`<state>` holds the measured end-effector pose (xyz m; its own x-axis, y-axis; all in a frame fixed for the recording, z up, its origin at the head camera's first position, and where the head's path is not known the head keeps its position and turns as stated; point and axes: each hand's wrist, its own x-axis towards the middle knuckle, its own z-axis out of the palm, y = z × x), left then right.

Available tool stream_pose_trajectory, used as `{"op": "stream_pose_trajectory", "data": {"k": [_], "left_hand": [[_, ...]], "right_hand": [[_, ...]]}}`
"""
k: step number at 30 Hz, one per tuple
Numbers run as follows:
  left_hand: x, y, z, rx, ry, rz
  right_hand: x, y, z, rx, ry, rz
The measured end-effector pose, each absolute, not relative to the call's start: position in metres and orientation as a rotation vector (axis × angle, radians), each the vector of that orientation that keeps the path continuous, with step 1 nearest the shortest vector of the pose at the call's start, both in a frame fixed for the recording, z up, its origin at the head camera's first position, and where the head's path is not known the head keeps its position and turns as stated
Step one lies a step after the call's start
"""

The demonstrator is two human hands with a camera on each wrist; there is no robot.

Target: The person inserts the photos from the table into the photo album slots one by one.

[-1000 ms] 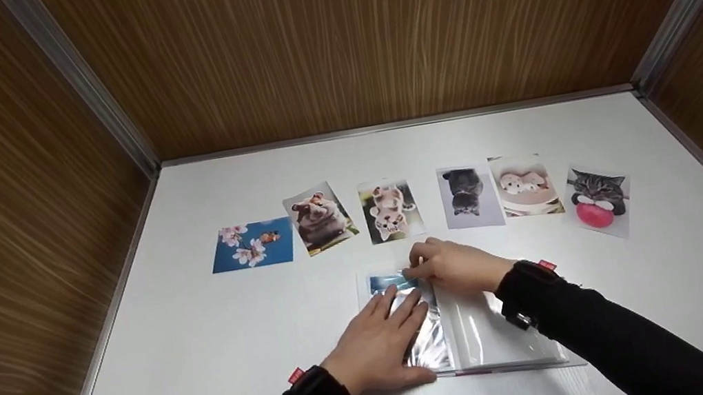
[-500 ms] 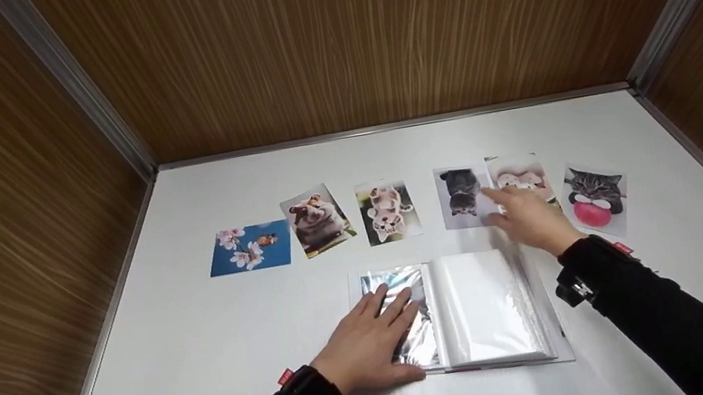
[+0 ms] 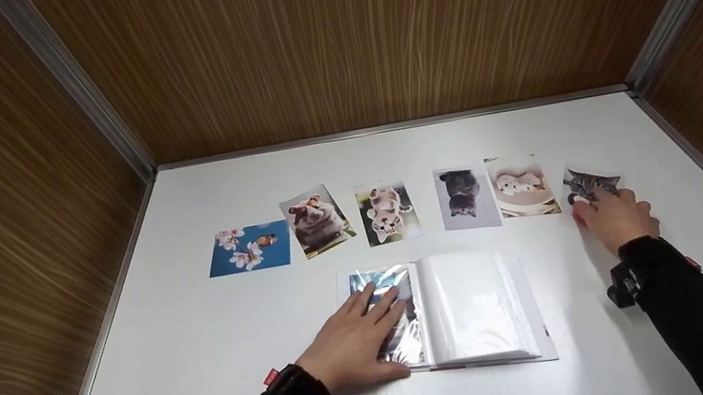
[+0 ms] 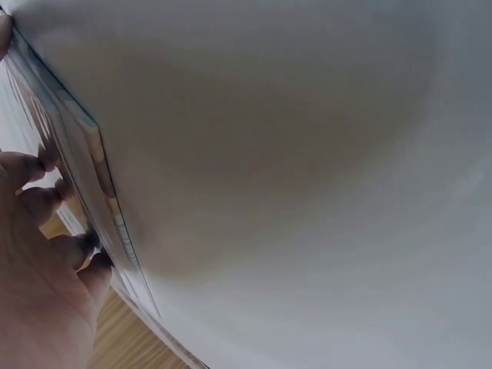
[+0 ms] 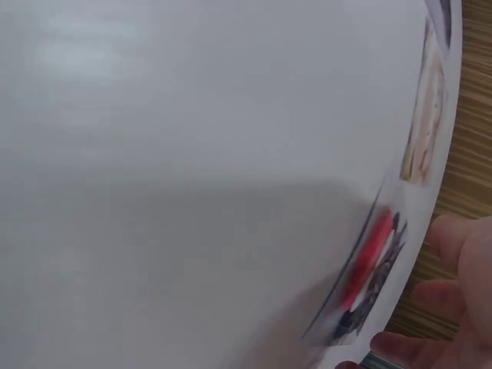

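Note:
My left hand (image 3: 351, 345) lies with fingers spread on the left page of a small photo album (image 3: 472, 305). Under the shiny sleeve of that page shows a bluish photo (image 3: 362, 281), partly hidden by the fingers. The facing page is a white sleeve. At the right of the row, my right hand (image 3: 618, 219) reaches over a photo of a tabby cat with a pink ball (image 3: 582, 180), covering its lower right part. In the right wrist view the fingers hang apart beside this cat photo (image 5: 373, 269).
Left to right behind the album lie photos: a blossom photo (image 3: 249, 248), a hamster photo (image 3: 318, 220), an upside-down kitten photo (image 3: 387, 211), a grey kitten photo (image 3: 467, 197) and a photo with two pale animals (image 3: 522, 186). Wood-patterned panels (image 3: 369, 34) wall the white table.
My right hand has left the album's left page, passed over the photos at right and reached the tabby cat photo. My left hand stays on the album, which has shifted slightly left in view.

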<state>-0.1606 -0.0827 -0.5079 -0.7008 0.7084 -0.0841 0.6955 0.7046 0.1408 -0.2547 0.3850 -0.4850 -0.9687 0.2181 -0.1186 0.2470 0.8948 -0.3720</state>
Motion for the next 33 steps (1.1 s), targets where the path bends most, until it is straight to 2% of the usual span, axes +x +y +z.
{"op": "stream_pose_trajectory", "data": {"k": [14,20,33], "left_hand": [[-0.164,-0.089,-0.509,1.168,2.766,0.156],[-0.166,-0.092,-0.504,1.167,2.739,0.14],[-0.167,-0.074,-0.498,1.141,2.806,0.194]], "right_hand": [[-0.247,0.402,-0.503,0.35,3.014,-0.61],[-0.248,0.412,-0.494,0.298,2.922,-0.714],[-0.246,0.421,-0.474,0.497,2.767,-0.633]]}}
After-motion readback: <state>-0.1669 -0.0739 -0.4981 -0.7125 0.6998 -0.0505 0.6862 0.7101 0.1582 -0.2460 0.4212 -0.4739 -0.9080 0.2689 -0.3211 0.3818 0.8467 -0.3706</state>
